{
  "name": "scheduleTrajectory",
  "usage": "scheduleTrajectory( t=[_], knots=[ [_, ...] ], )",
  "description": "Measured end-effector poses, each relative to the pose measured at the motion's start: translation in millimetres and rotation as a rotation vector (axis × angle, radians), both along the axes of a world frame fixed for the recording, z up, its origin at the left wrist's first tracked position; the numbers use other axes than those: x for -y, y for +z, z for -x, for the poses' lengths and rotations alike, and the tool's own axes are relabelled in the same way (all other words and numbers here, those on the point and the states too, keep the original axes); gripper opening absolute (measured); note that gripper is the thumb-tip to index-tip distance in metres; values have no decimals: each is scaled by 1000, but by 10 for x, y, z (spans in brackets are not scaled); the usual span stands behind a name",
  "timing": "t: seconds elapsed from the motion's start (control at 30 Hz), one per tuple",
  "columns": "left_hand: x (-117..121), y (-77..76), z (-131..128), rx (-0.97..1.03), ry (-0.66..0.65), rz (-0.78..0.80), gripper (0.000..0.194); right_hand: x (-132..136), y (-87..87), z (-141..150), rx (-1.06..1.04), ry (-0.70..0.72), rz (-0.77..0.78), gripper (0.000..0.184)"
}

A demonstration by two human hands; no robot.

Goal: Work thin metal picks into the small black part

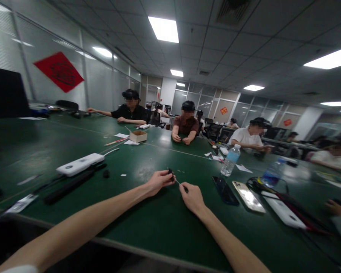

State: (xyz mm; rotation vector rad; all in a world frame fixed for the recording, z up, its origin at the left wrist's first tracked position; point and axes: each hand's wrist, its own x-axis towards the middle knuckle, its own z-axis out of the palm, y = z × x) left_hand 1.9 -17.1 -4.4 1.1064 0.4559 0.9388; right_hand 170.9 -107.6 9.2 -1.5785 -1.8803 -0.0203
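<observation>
Over the middle of the green table (159,227), my left hand (158,182) pinches a small black object (170,172) between thumb and fingers; its kind is too small to make out. My right hand (191,196) is closed on a thin, pale, stick-like piece (177,182), whose far end reaches up to the black object. Whether the two are joined I cannot tell. A small black lump (106,174) and a white scrap (123,175) lie to the left of my left hand. Beyond my right hand lies a dark phone (225,190).
On the left lie a white power strip (81,164) and a long black item (71,185). To the right are a light-coloured phone (248,196), a water bottle (230,160), another bottle (273,173) and a white device (283,210) with cables. A cardboard box (138,136) stands farther back. Several people sit around.
</observation>
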Motion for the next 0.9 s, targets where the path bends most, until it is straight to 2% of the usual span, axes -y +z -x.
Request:
scheduleTrajectory(
  t=[0.1, 0.2, 0.37, 0.53, 0.7, 0.9],
  knots=[
    [53, 14, -51, -13, -47, 17, 28, -35, 27, 11, -122, -27, -61, 36],
    [74, 19, -68, 7, -77, 28, 30, -50, 62, -45, -153, -40, -59, 36],
    [28, 58, 5, -18, -106, 51, 33, 13, 144, -207, -10, -9, -29, 32],
    [31, 116, 45, -24, -121, 50, 34, 52, 224, -246, 135, 89, -18, 29],
    [53, 121, 16, -25, -96, 41, 37, 57, 204, -193, 202, 122, 12, 30],
    [48, 93, -9, -19, -75, 10, 34, 64, 144, -118, 188, 119, -20, 30]
  ],
)
